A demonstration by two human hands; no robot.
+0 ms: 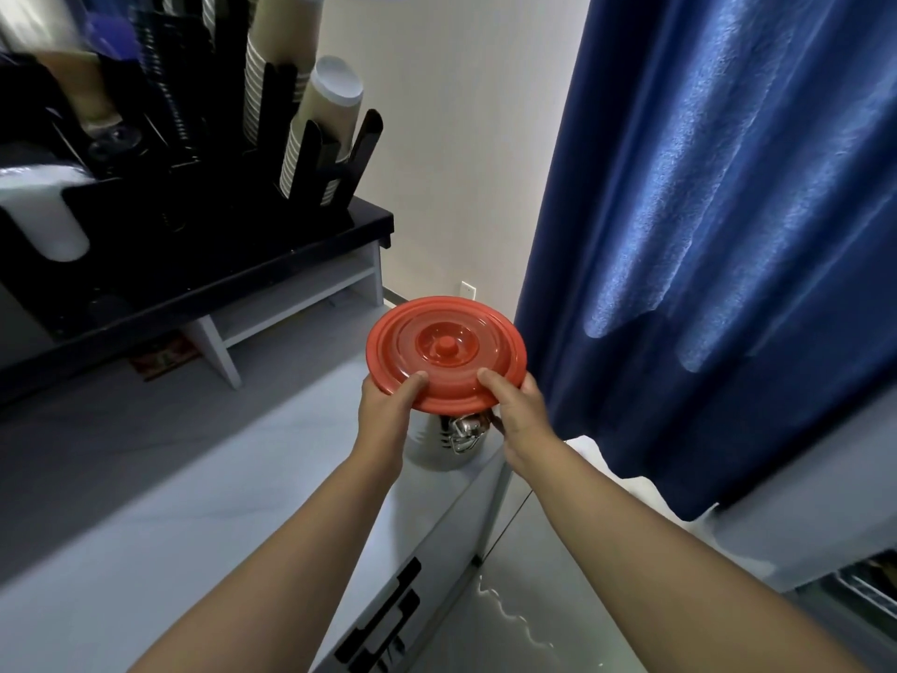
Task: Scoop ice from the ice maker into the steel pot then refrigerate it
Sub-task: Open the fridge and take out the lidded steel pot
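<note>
- One black cup rack (204, 187) far up-left of the red lid, on one black counter (291, 264); several stacks of paper cups (310, 133) slotted in it, exact count blurred.
- One white shelf unit (291, 303) under that counter, up-left of the lid.
- One left hand (388, 410) at the lid's near-left edge, thumb on top, fingers hidden beneath, clamped on the rim.
- One red lid (445, 349), round, ridged, one knob at centre, tilted slightly, held out in front by two hands.
- One steel pot (446, 442) directly below the lid, mostly hidden by it, one metal clasp showing on its side; standing on a pale grey surface.
- One right hand (517, 410) at the lid's near-right edge, thumb on top, closed on the rim.
- One blue curtain (728, 235) right of the lid, hanging in folds.
</note>
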